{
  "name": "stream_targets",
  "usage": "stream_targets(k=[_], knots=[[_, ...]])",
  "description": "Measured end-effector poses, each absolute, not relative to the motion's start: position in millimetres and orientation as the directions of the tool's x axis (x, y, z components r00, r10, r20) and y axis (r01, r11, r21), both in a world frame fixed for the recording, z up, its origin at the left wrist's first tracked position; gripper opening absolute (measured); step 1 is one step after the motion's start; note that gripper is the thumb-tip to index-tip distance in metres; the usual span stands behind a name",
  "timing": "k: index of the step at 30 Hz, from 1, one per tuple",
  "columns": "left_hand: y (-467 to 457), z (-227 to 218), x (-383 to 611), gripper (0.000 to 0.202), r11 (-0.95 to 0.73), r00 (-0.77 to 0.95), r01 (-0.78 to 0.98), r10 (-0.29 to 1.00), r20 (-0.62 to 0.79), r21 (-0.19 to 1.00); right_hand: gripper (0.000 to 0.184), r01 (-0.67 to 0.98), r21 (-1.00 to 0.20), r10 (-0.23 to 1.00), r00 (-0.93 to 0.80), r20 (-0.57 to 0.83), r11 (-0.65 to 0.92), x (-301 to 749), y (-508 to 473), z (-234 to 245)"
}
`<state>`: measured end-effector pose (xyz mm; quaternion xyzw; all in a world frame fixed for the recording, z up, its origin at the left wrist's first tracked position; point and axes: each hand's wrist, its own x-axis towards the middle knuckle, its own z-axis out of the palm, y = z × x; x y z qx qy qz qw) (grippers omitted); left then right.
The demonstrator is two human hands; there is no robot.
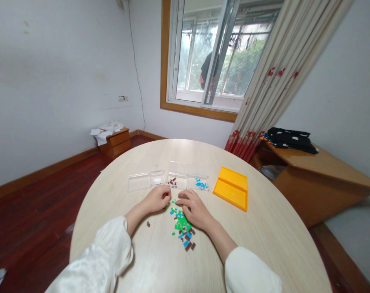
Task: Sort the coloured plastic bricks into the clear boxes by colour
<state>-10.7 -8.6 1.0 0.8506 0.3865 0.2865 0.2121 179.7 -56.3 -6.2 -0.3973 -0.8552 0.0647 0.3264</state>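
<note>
The left hand's [159,198] fingers are curled in toward the thumb; whether anything is clamped between them cannot be told. The right hand's [194,208] fingers are apart, bent over the upper end of the brick pile [181,222], with the fingertips among or just above the pieces. The pile, mostly green with some blue and brown bits, lies loose on the table [252,244] between the forearms, spreading toward the body; its brown end is nearest. A small brown brick [148,224] sits alone to the left, near the left forearm. Just beyond the hands stands a row of clear boxes: the left box [139,183], a small one with a white piece [157,180] in it, one with brown bits [173,182], and one with blue bits [201,184]. Well to the right lies an open yellow case [233,176], a few pale bits in its nearer half. Past the table are low drawers [119,142], a window [200,44], a curtain [273,81] and a desk [328,171] bearing dark cloth [291,139].
</note>
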Motion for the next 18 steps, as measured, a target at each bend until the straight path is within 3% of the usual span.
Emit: stream_targets(k=[18], knots=[[-8.0,-1.4,-11.8,0.013,-0.613,0.540,0.504,0.773,0.333,0.608,0.023,0.810,-0.340,0.784,-0.218,0.582,0.478,189.9,-42.3,-21.6]])
